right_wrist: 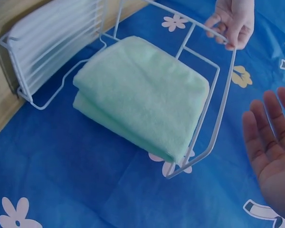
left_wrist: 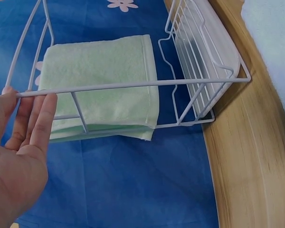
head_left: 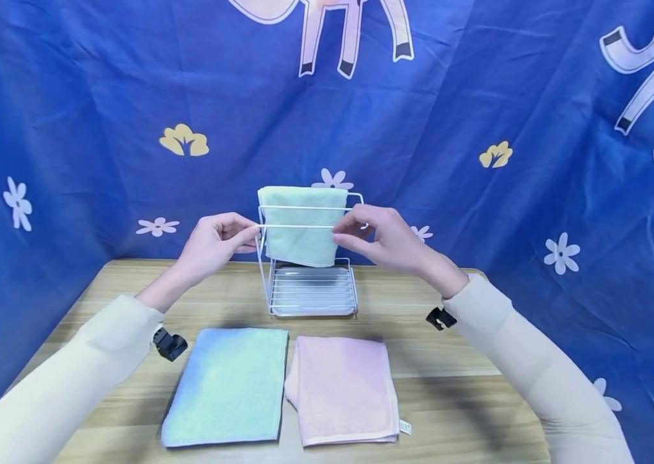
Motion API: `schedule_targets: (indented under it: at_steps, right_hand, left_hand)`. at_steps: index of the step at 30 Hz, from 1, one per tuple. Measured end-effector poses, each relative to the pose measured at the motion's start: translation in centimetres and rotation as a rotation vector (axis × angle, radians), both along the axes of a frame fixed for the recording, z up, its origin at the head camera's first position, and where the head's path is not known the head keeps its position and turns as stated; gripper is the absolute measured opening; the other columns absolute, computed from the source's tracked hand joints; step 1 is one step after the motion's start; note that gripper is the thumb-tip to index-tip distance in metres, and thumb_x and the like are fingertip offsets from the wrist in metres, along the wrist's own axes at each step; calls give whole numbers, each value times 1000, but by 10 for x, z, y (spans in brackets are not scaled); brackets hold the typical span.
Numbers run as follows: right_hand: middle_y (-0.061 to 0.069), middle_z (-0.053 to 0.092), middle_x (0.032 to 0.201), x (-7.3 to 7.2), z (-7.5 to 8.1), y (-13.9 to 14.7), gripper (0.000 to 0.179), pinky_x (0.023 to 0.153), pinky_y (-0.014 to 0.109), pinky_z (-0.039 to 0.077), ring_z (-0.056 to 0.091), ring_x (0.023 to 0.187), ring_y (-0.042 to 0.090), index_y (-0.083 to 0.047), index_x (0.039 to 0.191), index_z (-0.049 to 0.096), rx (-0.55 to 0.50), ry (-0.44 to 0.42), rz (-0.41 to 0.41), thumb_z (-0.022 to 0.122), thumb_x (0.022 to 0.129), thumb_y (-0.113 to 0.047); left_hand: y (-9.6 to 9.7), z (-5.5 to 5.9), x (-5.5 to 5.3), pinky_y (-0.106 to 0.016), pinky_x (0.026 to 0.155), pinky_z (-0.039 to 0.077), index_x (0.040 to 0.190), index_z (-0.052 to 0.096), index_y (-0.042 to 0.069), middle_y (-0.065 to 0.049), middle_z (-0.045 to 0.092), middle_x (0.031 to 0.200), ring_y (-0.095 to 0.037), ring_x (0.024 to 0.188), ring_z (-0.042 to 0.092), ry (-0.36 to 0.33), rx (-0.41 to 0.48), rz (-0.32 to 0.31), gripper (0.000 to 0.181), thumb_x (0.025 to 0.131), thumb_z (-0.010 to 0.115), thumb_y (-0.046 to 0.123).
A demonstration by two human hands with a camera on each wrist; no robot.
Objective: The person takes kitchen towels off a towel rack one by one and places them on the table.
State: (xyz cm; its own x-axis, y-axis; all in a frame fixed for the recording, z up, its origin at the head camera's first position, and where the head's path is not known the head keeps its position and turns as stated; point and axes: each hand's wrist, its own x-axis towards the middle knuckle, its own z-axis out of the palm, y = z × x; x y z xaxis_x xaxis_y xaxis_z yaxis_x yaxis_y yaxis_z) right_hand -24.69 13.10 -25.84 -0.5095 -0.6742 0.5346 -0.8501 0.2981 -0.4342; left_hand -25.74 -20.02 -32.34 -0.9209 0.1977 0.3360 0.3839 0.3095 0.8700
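A white wire rack point(head_left: 298, 226) stands at the back of the table, with a pale green towel point(head_left: 303, 245) folded over its rear top bar. My left hand point(head_left: 219, 238) pinches the front left corner of the rack's top frame; in the left wrist view its thumb and fingers lie around the rail point(left_wrist: 133, 86). Over at the rack's right side is my right hand point(head_left: 384, 235), close to the towel's right edge. The right wrist view shows that hand point(right_wrist: 278, 161) with fingers extended, apart from the rack and holding nothing.
A shallow tray point(head_left: 312, 293) forms the rack's base. Nearer on the wooden table point(head_left: 442, 399) lie a folded light blue-green towel point(head_left: 230, 386) and, to its right, a folded pink towel point(head_left: 344, 390) with a small white tag. A blue patterned curtain point(head_left: 269, 129) hangs behind the table.
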Motion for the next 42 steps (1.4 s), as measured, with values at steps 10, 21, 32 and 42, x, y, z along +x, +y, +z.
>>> schedule_targets:
  at_steps: [10, 21, 32, 42]
  right_hand:
    - [-10, 64, 93, -34, 18, -18, 11, 70, 25, 54, 58, 80, 5, -16, 101, 69, 39, 21, -78, 65, 94, -25]
    - [-8, 64, 97, -69, 18, -32, 18, 74, 23, 53, 59, 85, 7, -16, 104, 69, 101, -20, -196, 63, 95, -31]
    - [-6, 63, 104, -90, 14, -46, 25, 78, 23, 51, 57, 94, 9, -19, 110, 68, 182, -71, -291, 62, 95, -37]
    - [-4, 62, 109, -109, 10, -56, 34, 79, 26, 51, 56, 96, 10, -14, 115, 68, 230, -96, -346, 63, 94, -40]
  left_hand:
    - [0, 1, 0, -33, 75, 61, 106, 69, 4, -9, 71, 96, -33, 88, 70, -5, 11, -5, 32, 92, 66, 32]
    - [0, 1, 1, -35, 75, 61, 105, 69, 6, -9, 71, 96, -37, 89, 68, -7, 13, -2, 29, 93, 65, 32]
    - [1, 1, 1, -34, 76, 61, 105, 70, 6, -9, 71, 95, -28, 86, 70, -8, 6, 13, 26, 94, 65, 30]
    - [1, 0, 0, -32, 74, 61, 104, 70, 8, -9, 71, 94, -31, 87, 70, 1, 10, 5, 25, 93, 65, 31]
